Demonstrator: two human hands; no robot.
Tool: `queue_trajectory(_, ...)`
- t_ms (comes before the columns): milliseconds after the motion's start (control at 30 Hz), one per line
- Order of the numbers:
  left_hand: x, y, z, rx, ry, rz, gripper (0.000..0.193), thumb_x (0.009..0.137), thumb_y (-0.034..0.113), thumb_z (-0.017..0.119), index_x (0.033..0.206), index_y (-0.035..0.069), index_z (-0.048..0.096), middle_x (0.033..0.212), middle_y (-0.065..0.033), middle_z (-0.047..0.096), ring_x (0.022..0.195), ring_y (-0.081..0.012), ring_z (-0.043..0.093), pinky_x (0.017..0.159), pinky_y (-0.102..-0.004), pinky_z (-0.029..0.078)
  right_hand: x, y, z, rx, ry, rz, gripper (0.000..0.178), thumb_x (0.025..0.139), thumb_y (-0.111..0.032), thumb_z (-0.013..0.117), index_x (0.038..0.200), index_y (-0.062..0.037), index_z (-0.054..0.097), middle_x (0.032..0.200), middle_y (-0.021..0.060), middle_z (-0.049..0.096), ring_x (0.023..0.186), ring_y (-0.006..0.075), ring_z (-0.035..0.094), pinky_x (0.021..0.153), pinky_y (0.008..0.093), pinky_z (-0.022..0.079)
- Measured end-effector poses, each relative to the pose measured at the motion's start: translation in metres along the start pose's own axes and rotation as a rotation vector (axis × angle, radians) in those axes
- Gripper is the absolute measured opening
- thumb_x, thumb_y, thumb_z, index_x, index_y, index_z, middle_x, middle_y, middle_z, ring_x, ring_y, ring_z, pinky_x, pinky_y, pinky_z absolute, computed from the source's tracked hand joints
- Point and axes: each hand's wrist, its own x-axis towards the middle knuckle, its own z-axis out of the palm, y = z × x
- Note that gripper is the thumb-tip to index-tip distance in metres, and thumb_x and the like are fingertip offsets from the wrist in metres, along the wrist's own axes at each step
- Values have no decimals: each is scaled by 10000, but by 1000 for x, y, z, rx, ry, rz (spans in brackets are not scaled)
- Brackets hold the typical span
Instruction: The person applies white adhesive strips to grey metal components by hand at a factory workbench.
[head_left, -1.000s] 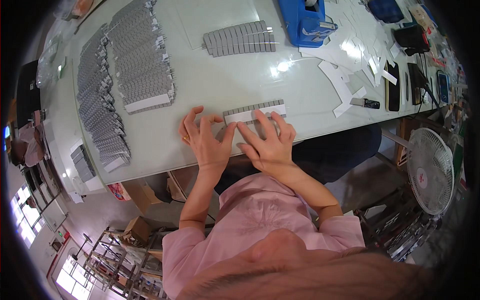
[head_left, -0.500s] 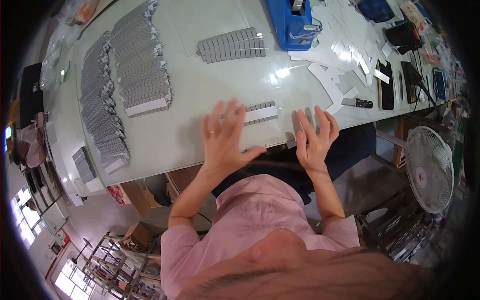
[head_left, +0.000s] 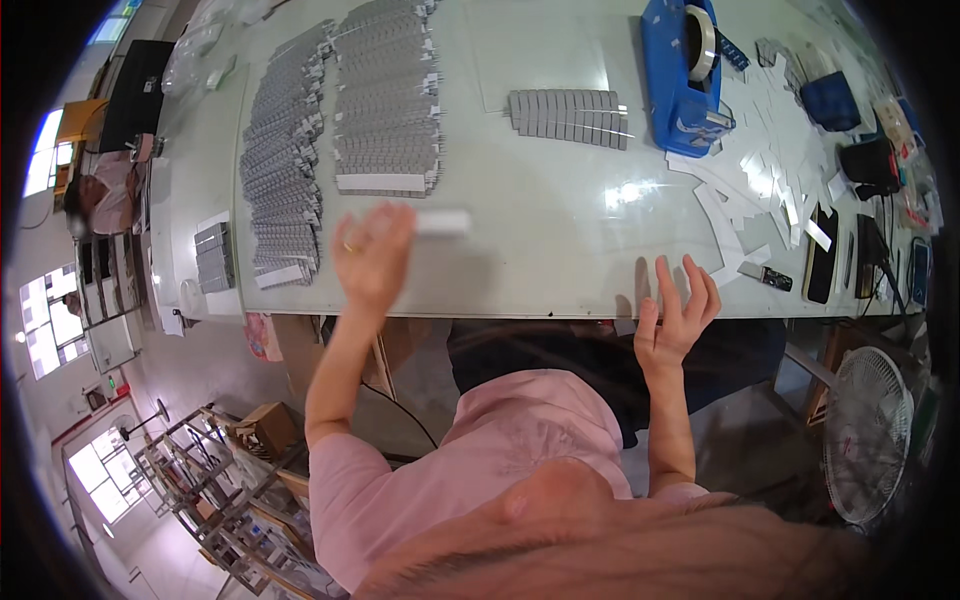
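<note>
Strip (head_left: pixel 443 223), white-faced and blurred, projects to the right from the fingertips of the left hand (head_left: pixel 372 262), over the near-left part of the table (head_left: pixel 540 265). Grip, left: fingers and thumb appear to pinch the strip at its left end; blur hides the exact finger contact. Grip, right: the right hand (head_left: pixel 676 318) holds nothing; its fingers are spread near the front edge of the table, well apart from the strip.

Handling notes (judgement):

1. Pinch lightly. The strip is held at one end only, so its free end may sag or swing.
2. Keep the strip level, with the white face up.
3. Maintain clearance from the right-hand column (head_left: pixel 388 115) of grey segmented strips, which lies just beyond the left hand. Its closely overlapped rows could shift if brushed by the knuckles. The left-hand column (head_left: pixel 280 165) calls for the same care.
4. Slow the hand before any contact with the table or a row.
5. Release both sides of the pinch together to avoid twisting the strip.
</note>
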Motion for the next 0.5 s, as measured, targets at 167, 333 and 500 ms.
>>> queue_trajectory(167,11,-62,16,81,-3,-1,321,829,99,705,1147,141,716,1196,3,682,1147,-209,612,1020,-430,395,11,-12,5,32,-10,-54,377,882,-214,594,1228,-89,681,1375,157,506,1230,373,403,1046,450,346)
queue_trajectory(333,9,-72,10,42,-178,-11,366,861,147,678,1227,152,684,1361,-45,590,1278,-257,513,1034,-445,387,17,-15,7,32,-23,-68,374,863,-206,612,1209,-87,689,1357,157,520,1219,371,421,1038,442,358)
queue_trajectory(500,-11,-29,-6,-102,-204,-72,486,845,162,643,1329,147,603,1423,-112,527,1322,-327,470,1051,-475,369,48,-20,23,131,-58,-115,388,831,-185,677,1207,-92,679,990,82,602,914,289,541,811,399,421)
